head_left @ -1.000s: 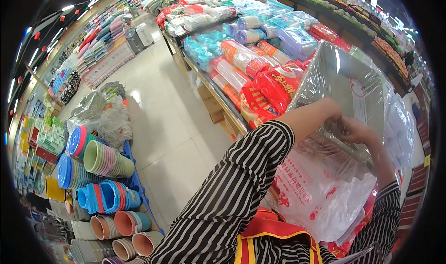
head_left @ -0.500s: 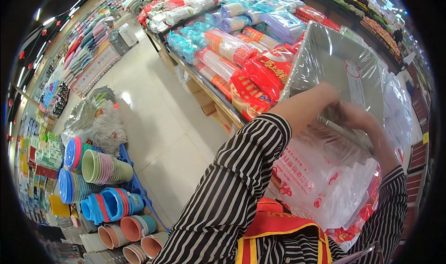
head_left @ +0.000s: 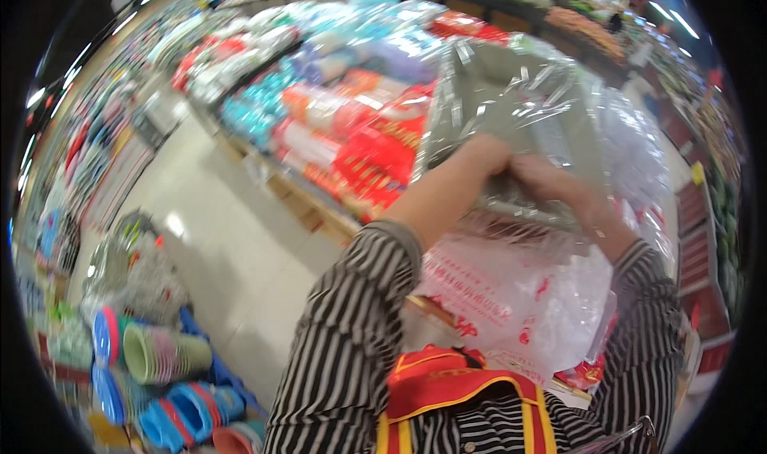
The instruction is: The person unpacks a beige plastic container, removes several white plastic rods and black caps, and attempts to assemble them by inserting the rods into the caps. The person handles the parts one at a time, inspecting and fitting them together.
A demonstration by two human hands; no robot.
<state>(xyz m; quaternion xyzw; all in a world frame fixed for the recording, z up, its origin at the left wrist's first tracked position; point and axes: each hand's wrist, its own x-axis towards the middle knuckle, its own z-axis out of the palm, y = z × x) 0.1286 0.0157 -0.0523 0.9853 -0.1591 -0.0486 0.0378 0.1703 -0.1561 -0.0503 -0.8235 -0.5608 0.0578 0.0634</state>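
A grey rectangular bin (head_left: pixel 571 118) in crinkled clear plastic wrap (head_left: pixel 471 78) stands tilted before me on the goods table. My left hand (head_left: pixel 486 155) and my right hand (head_left: pixel 545 179) meet at its near side, almost touching. Both look closed on the wrap, with the fingertips blurred and partly hidden. Loose film hangs over the bin's near edge. Just below it lies a white plastic bag (head_left: pixel 511 294) with red print.
Red packs (head_left: pixel 371 154) and teal packs (head_left: pixel 256 106) cover the table to the left. Stacked blue buckets (head_left: pixel 188 414) and green buckets (head_left: pixel 164 354) stand at lower left beside the tiled aisle (head_left: pixel 216 238). Produce shelves (head_left: pixel 587 30) run along the back.
The view has swung, so the table and bin appear further left. My left hand has come lower on the bin, and the two hands are closer together at the wrap.
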